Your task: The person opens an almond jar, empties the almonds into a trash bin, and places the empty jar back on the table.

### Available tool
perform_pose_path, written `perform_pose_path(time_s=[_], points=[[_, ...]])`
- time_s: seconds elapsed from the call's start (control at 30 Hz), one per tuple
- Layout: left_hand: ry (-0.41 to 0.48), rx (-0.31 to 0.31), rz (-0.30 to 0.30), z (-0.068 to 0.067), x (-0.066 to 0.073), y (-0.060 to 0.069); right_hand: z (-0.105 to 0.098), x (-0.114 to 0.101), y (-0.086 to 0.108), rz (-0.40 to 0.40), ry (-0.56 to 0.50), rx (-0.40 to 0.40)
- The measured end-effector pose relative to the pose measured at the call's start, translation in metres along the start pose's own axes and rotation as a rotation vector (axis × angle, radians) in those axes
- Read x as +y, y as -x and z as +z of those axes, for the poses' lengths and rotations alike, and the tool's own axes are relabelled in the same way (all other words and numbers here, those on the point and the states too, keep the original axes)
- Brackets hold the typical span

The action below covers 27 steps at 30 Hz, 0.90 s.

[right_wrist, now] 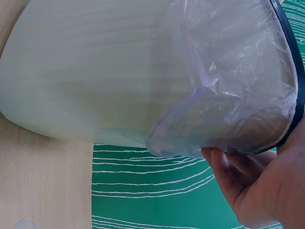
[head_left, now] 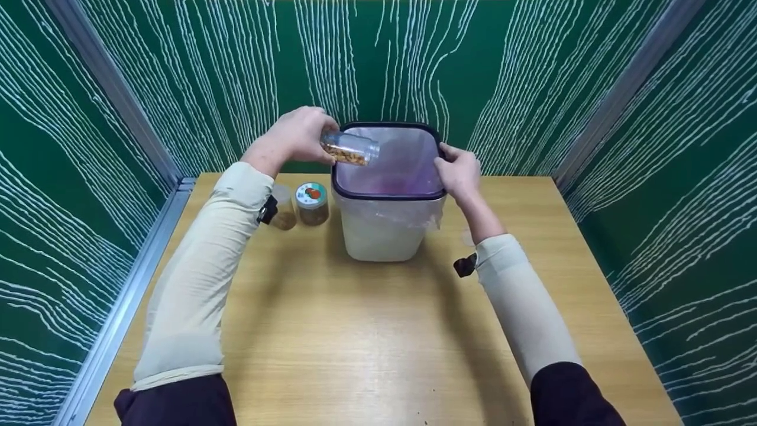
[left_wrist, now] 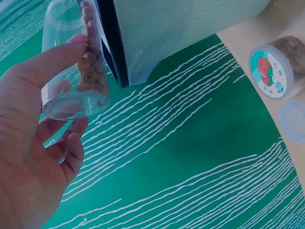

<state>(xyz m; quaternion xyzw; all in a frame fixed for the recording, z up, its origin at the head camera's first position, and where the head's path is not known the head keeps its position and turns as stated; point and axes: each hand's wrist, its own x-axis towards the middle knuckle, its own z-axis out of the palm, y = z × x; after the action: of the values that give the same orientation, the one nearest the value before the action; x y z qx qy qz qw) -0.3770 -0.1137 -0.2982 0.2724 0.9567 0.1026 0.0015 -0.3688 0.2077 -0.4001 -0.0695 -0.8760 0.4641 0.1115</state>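
My left hand [head_left: 295,135] grips a clear plastic jar [head_left: 358,142], tipped nearly on its side with its open mouth over the bin's opening. Small orange-brown pieces [left_wrist: 90,71], nut-like in the left wrist view, lie along the jar's lower side. Below the mouth stands an off-white trash bin [head_left: 381,236] with a dark rim, lined with a thin purplish plastic bag [head_left: 408,148] folded over its edge. At the bin's right side my right hand [head_left: 461,171] holds the rim, thumb over the top and fingers against the outer side. The bin's bottom inside is hidden.
Left of the bin stand two more jars with brown contents: one with a printed lid [head_left: 311,194], the other with a translucent lid [left_wrist: 293,121], partly behind my left wrist. A small clear disc [head_left: 468,237] lies right of the bin. Green walls [head_left: 514,89] enclose the table [head_left: 366,331].
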Motion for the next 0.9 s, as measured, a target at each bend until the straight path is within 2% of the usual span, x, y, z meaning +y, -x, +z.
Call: perform_pose_path(time_s=[0.37,0.6,0.9], points=[[-0.046,-0.008,0.014,-0.0044,0.0039,-0.0031,-0.0013,-0.0020,-0.0017,0.010,-0.007,-0.008],[-0.091,0.016,0.067,-0.0050,0.0029,-0.0035,-0.0008,-0.0002,-0.0001,0.023,0.008,0.000],[-0.146,-0.014,0.039,-0.0103,0.0099,-0.0006,0.0007,0.0000,0.0006,0.025,-0.013,-0.011]])
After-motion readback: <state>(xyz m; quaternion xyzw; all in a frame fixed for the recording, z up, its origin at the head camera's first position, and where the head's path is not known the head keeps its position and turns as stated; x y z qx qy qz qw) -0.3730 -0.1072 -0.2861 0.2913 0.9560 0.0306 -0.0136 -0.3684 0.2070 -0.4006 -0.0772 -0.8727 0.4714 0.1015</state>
